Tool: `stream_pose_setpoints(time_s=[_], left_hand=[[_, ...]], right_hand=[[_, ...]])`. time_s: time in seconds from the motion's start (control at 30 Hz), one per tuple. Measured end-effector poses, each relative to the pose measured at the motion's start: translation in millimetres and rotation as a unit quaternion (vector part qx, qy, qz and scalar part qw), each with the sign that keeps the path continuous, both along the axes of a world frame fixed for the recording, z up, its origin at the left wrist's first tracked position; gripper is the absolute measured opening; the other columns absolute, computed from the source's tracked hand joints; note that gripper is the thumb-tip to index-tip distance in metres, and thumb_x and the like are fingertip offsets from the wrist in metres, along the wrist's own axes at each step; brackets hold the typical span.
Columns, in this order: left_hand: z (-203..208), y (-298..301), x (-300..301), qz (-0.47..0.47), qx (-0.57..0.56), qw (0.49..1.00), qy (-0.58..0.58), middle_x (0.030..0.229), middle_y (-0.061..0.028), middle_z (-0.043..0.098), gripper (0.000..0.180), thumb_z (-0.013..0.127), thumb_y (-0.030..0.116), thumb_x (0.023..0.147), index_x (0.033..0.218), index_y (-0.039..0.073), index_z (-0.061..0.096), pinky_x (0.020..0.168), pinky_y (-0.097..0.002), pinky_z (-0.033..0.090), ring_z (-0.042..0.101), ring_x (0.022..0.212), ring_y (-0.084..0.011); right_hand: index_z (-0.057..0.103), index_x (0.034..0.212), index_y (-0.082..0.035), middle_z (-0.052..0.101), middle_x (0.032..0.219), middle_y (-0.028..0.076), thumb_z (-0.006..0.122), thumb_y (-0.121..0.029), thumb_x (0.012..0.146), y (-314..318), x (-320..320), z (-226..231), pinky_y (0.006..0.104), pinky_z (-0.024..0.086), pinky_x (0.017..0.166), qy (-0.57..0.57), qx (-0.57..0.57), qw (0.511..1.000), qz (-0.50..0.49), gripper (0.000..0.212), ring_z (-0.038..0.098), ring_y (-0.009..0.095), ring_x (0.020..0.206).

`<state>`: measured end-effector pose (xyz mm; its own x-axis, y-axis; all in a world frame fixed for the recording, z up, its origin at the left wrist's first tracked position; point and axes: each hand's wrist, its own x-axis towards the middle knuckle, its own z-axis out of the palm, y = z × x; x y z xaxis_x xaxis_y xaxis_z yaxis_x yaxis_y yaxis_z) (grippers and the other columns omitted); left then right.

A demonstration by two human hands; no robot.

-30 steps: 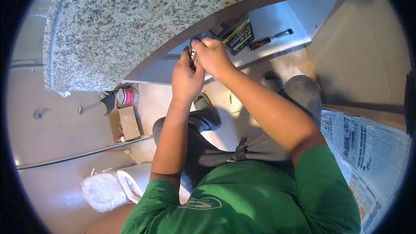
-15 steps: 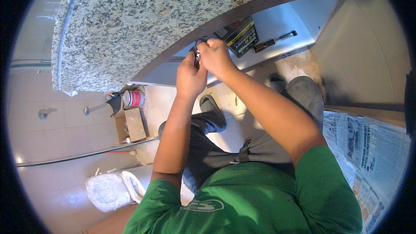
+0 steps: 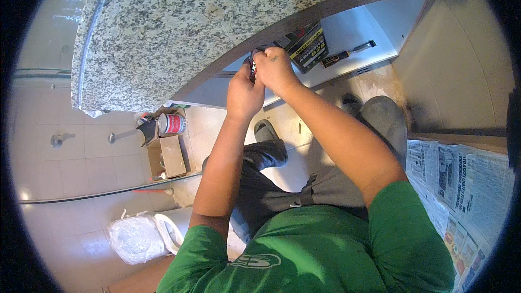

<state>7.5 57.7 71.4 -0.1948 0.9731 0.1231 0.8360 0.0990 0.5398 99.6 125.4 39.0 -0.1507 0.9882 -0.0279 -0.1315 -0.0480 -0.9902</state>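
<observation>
Both my hands are raised together just under the edge of a speckled granite countertop (image 3: 179,27). My left hand (image 3: 242,92) and my right hand (image 3: 275,69) are closed around a small dark metal object (image 3: 252,66) held between them; its exact kind is too small to tell. Right behind my hands, on a white shelf (image 3: 358,27) inside the cabinet, lies a black and yellow box (image 3: 304,46) and a screwdriver (image 3: 347,53) with a dark handle.
On the tiled floor to the left stand a red and white can (image 3: 172,123), a small cardboard box (image 3: 168,156) and a scraper (image 3: 145,130). A white plastic bag (image 3: 130,237) lies lower left. Newspaper (image 3: 467,184) covers the floor at the right.
The view has drifted slightly, so the countertop and hands sit a little to the right. My hands stay together on the small object under the counter edge.
</observation>
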Motion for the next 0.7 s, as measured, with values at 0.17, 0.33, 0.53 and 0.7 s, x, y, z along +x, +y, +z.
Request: stream_pose_setpoints(time_s=[0.17,0.33,0.53,0.7], left_hand=[[1.6,0.3,1.0,0.017,-0.008,1.0,-0.02,0.077,-0.0224,0.065,0.031,0.062,0.027,0.093,0.093,-0.004,0.059,0.065,-0.0413,0.05,0.065,0.071,-0.0352],[4.3,1.3,-2.2,0.003,-0.011,0.999,0.03,0.067,-0.0143,0.067,0.029,0.06,0.024,0.096,0.102,-0.004,0.062,0.054,-0.0337,0.052,0.068,0.056,-0.0191],[14.8,1.4,3.1,0.009,-0.016,1.0,0.014,0.074,-0.0204,0.068,0.036,0.061,0.03,0.094,0.104,-0.004,0.063,0.064,-0.0393,0.053,0.069,0.067,-0.0292],[24.2,-2.4,7.6,0.011,-0.005,1.0,0.023,0.078,-0.0245,0.068,0.036,0.062,0.034,0.093,0.094,-0.002,0.064,0.071,-0.0454,0.053,0.068,0.076,-0.0403]], right_hand=[[0.062,0.071,0.007,0.061,0.073,0.033,0.055,-0.022,0.086,1.4,-4.1,-2.8,0.0522,0.049,0.071,0.011,-0.007,1.0,-0.004,0.033,0.062,0.049,0.073],[0.062,0.071,0.008,0.062,0.073,0.033,0.055,-0.02,0.085,3.0,-5.3,-4.4,0.0516,0.049,0.071,0.021,-0.007,1.0,0.005,0.032,0.063,0.049,0.073],[0.062,0.072,0.008,0.062,0.074,0.032,0.055,-0.019,0.085,5.1,-8.9,-8.0,0.0514,0.049,0.071,0.036,-0.004,0.999,-0.002,0.031,0.063,0.049,0.073],[0.062,0.071,0.007,0.063,0.074,0.032,0.056,-0.019,0.083,6.1,-14.1,-10.7,0.051,0.049,0.071,0.05,-0.016,0.999,0.002,0.029,0.064,0.048,0.074]])
